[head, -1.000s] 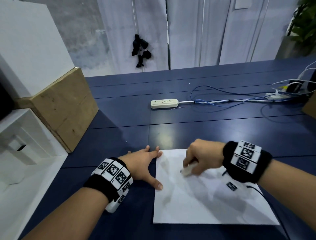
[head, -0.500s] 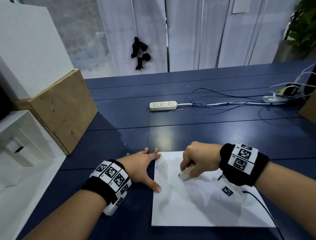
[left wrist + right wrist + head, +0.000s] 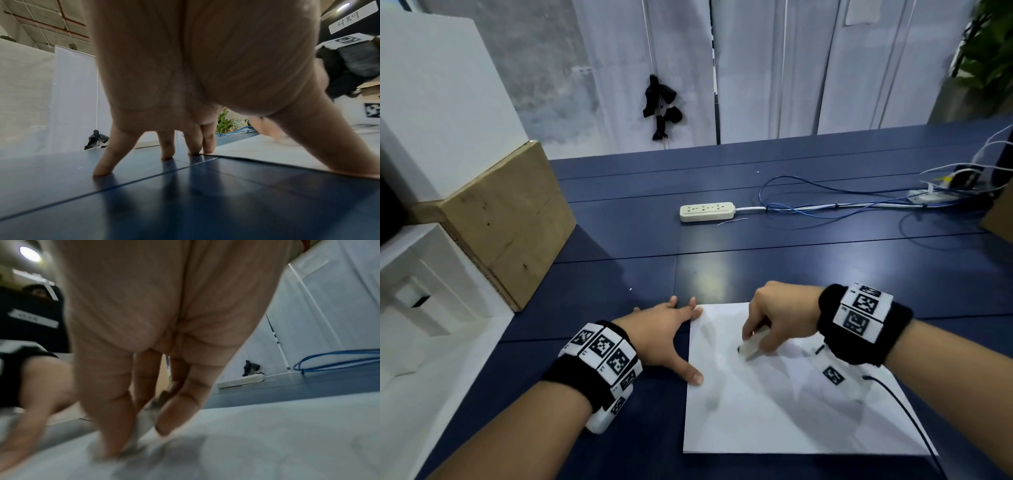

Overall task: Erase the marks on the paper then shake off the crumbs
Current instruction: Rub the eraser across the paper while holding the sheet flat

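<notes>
On the paper (image 3: 791, 404), right hand (image 3: 777, 315) pinches eraser (image 3: 751, 347); left hand (image 3: 664, 332) spread flat.

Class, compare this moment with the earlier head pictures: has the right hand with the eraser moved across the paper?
No clear shift. The right hand holds the eraser at about the same spot near the paper's far edge, right of the left hand.

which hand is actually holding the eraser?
The right hand: it pinches the white eraser against the paper. The left hand lies flat, spread at the sheet's left edge.
</notes>
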A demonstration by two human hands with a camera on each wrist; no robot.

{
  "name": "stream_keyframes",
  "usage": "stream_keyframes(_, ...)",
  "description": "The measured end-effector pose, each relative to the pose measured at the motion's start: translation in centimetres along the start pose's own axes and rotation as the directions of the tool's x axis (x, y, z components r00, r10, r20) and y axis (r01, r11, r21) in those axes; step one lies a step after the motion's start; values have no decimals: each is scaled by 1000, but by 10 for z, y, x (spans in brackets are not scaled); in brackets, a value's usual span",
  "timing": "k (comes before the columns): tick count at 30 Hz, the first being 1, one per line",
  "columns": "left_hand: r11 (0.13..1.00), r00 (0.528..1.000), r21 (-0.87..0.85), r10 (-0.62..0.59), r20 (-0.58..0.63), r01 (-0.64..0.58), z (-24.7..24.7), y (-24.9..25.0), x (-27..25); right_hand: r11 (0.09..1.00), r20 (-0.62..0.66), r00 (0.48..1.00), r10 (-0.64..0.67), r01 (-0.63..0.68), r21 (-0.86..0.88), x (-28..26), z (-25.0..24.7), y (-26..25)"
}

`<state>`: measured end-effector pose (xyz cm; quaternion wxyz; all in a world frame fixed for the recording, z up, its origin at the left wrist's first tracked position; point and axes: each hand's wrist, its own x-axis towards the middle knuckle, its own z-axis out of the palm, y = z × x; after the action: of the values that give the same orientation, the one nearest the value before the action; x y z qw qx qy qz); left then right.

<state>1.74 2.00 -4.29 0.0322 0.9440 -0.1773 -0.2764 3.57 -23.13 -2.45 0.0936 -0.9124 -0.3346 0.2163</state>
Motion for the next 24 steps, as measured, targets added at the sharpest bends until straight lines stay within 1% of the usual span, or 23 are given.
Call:
stream_keyframes(3, 1000, 1000, 2, 1, -2, -1, 1, -1, 0, 997, -180, 981, 74, -78, -13, 16, -10, 9)
stream_keyframes(5, 1000, 1000, 9, 2, -8, -2, 0, 0, -1, 995, -202, 975, 95, -99, -9, 19, -12, 14)
stream_keyframes(7, 1000, 1000, 15, 4, -11, -4, 0, 1, -1, 997, -146, 987, 73, -77, -20, 12, -7, 14)
stream_keyframes(10, 1000, 1000, 17, 1, -9, -1, 0, 0, -1, 1000, 25, 1000, 11, -11, -4, -4, 4, 3)
stream_keyframes(11, 1000, 1000, 17, 0, -9, 0, 0, 0, 0, 1000, 50, 999, 7, -8, 14, -6, 6, 0)
stream_keyframes(12, 1000, 1000, 17, -2, -8, 2, 0, 0, 0, 1000, 36, 999, 15, -16, 21, -4, 5, 0)
stream_keyframes(13, 1000, 1000, 17, -2, -7, 2, 1, 0, 0, 999, -11, 999, 31, -30, 17, -1, 1, 1)
stream_keyframes(16, 1000, 1000, 20, 1, -7, -1, 1, 0, -1, 995, -186, 977, 99, -102, -5, 16, -10, 12)
stream_keyframes(18, 1000, 1000, 20, 6, -9, -5, 1, 1, -1, 993, -229, 967, 113, -116, 2, 19, -11, 18)
stream_keyframes(20, 1000, 1000, 19, 8, -10, -7, 1, 0, -1, 997, -196, 978, 74, -76, -5, 11, -6, 16)
stream_keyframes(22, 1000, 1000, 15, 0, -7, 0, 2, -1, 0, 999, -63, 997, 31, -32, -6, -3, 1, 8)
stream_keyframes(23, 1000, 1000, 16, -1, -8, 1, 2, -2, 1, 1000, 9, 1000, 17, -17, 5, -9, 3, 3)
stream_keyframes(24, 1000, 1000, 17, 0, -9, 1, 2, -2, 1, 1000, 51, 999, 8, -9, 12, -12, 4, 1)
